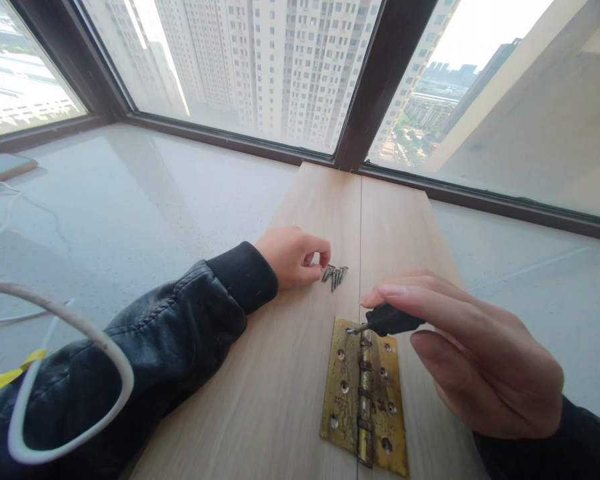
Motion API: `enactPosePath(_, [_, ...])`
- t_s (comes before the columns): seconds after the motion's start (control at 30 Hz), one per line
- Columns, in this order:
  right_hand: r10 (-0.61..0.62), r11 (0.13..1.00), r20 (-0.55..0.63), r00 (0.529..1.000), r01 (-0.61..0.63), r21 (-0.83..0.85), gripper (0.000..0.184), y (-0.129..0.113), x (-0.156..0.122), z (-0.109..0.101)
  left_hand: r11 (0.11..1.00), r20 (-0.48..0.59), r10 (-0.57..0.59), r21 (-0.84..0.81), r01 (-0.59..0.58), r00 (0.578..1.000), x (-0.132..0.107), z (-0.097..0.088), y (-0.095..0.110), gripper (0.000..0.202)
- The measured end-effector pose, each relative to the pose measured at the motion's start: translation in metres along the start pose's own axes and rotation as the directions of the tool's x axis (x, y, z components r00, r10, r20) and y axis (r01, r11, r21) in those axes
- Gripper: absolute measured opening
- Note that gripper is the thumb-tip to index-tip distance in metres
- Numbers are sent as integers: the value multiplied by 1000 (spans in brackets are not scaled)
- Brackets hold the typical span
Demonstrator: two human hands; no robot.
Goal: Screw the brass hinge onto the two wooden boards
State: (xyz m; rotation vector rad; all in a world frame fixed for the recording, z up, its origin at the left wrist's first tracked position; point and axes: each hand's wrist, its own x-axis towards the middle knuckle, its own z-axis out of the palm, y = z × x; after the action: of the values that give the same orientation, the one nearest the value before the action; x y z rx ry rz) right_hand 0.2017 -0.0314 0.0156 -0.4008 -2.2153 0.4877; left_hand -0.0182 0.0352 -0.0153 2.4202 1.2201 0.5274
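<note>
My right hand [485, 353] is closed around a screwdriver [393, 320] with a black handle. The screwdriver's tip rests at the top left hole of a brass hinge [347, 367], where a bit of shiny metal shows. Worn and opened flat, the hinge lies with its knuckle along the seam between two pale wooden boards [260, 373]. Thumb and forefinger of my left hand [295, 257] are curled together at the left edge of a small pile of screws [335, 275] on the left board. Whatever those fingertips hold is mostly hidden.
The boards lie on a white speckled sill [110, 193] and reach the dark window frame [365, 73]. A white cable [123, 360] with a yellow tag [13, 377] loops in front of my left sleeve. A flat device [5, 167] lies at far left.
</note>
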Motion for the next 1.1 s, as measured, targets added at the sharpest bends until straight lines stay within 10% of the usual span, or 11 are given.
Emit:
enactPosePath(0.47, [-82,943,-14,997,73,-325,31,-12,4,-2,1000,3,-7,4,7,1000,0,0,0,16])
enactPosePath(0.73, [-27,997,28,999,25,78,45,-12,8,6,1000,0,-7,-2,7,1000,0,0,1,17])
enactPosePath(1.1, [-52,998,-17,998,53,20,38,-7,4,4,1000,11,-16,-5,16,1000,0,1,-1,17])
